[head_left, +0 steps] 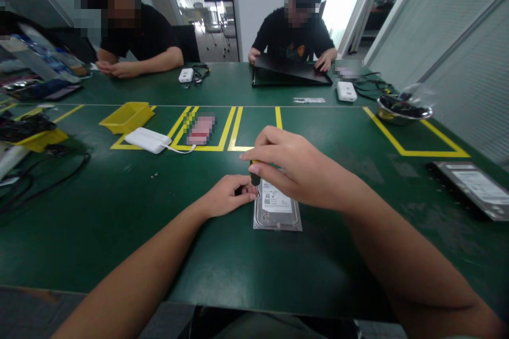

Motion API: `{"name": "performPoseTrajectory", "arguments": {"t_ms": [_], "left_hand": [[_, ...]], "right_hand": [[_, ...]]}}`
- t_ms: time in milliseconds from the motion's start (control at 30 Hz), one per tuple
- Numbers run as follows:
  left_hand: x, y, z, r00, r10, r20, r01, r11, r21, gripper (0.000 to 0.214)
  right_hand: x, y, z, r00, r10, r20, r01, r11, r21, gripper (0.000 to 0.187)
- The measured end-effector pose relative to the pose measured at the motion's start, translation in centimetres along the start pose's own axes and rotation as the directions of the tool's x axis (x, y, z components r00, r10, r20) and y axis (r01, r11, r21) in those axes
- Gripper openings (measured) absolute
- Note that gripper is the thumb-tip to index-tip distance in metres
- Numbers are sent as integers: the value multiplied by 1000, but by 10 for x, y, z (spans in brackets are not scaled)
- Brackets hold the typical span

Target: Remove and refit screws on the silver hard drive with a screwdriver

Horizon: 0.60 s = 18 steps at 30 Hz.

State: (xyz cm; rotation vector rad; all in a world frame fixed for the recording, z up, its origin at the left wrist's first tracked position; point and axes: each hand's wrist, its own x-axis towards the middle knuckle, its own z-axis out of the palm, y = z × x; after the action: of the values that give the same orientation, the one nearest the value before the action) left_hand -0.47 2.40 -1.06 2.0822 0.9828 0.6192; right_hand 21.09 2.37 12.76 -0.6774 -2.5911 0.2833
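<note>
A silver hard drive [278, 218] with a white label lies flat on the green table in front of me. My right hand [288, 161] arches over its far part and grips a short screwdriver [255, 176] with a dark and yellow handle. The screwdriver stands upright, pointing down at the drive's left side; its tip is too small to make out. At the drive's left edge, my left hand [233, 195] is closed, thumb and curled fingers against the edge beside the screwdriver. My right hand hides the drive's far right part.
More hard drives [477, 188] lie at right, below a metal bowl [405, 111] of dark parts. Beyond my hands are a yellow bin [128, 116], a white power bank [148, 140] and a cabled phone [201, 130]. Two people sit opposite, one holding a black panel [292, 71].
</note>
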Motion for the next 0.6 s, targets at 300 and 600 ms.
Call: {"name": "performPoseTrajectory", "arguments": {"t_ms": [300, 600], "left_hand": [[0, 1, -2, 1000, -13, 26, 14, 1000, -15, 18], [0, 4, -3, 999, -16, 37, 17, 1000, -16, 18]], "right_hand": [[-4, 14, -7, 993, -119, -22, 121, 983, 141, 33], [-4, 15, -11, 993, -114, -27, 116, 984, 136, 33]]}}
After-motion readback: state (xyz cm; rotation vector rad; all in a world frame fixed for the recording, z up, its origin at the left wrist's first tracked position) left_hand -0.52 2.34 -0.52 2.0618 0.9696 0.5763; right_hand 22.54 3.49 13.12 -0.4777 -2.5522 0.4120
